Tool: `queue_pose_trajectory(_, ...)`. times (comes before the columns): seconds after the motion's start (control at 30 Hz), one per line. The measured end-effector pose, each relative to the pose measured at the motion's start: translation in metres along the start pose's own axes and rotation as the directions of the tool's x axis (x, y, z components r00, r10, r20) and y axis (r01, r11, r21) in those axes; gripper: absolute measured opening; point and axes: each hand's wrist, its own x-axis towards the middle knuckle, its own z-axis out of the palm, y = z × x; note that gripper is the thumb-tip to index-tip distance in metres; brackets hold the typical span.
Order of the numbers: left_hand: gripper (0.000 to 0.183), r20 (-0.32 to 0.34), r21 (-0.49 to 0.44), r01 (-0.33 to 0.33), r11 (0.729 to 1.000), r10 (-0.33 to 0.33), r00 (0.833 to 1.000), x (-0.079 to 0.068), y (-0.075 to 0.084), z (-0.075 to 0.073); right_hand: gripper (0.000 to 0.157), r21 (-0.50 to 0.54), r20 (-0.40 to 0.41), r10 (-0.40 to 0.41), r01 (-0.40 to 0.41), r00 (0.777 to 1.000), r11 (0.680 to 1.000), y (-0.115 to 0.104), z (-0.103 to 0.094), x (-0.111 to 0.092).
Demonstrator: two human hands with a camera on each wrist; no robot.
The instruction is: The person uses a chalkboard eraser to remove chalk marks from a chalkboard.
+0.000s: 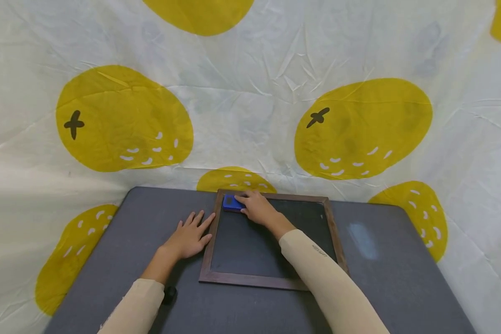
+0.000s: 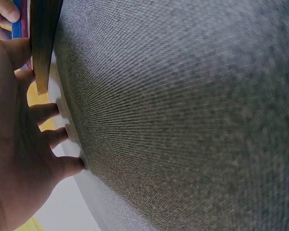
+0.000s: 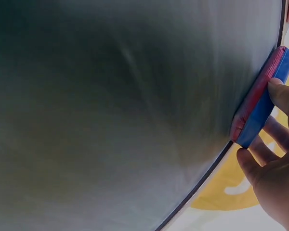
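Observation:
A blackboard (image 1: 271,241) in a brown wooden frame (image 1: 250,279) lies on the dark table. My right hand (image 1: 256,207) grips a blue eraser (image 1: 231,202) at the board's far left corner. In the right wrist view, thumb and fingers hold the blue back of the eraser (image 3: 260,106), and its red felt side lies against the dark board surface (image 3: 111,120). My left hand (image 1: 189,236) is spread with straight fingers beside the frame's left edge. In the left wrist view, the left hand (image 2: 24,125) has its thumb and a finger at the wooden frame (image 2: 41,48).
The grey fabric-covered table (image 1: 384,278) extends on both sides of the board. A pale smudge (image 1: 363,240) marks it at the right. Behind hangs a white cloth (image 1: 242,116) with yellow fruit prints. A small black object (image 1: 169,295) shows by the left sleeve (image 1: 135,304).

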Motion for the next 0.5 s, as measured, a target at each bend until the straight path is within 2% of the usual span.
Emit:
queue_pose_trajectory(0.1, 0.064, 0.000, -0.006, 0.003, 1.000, -0.003, 1.000, 0.000, 0.000, -0.003, 0.055, 0.000, -0.002, -0.034, 0.034, 0.999, 0.999, -0.003, 0.000, -0.008)
queue_pose_trajectory(0.23, 0.063, -0.011, -0.011, 0.010, 1.000, -0.010, 1.000, 0.001, 0.002, -0.002, 0.055, -0.020, -0.015, -0.118, 0.118, 0.993, 0.993, -0.007, 0.002, -0.024)
queue_pose_trajectory(0.5, 0.064, -0.021, 0.000, 0.018, 1.000, -0.018, 1.000, 0.006, 0.003, 0.000, 0.057, -0.064, 0.003, -0.263, 0.262, 0.965, 0.963, -0.025, 0.002, -0.065)
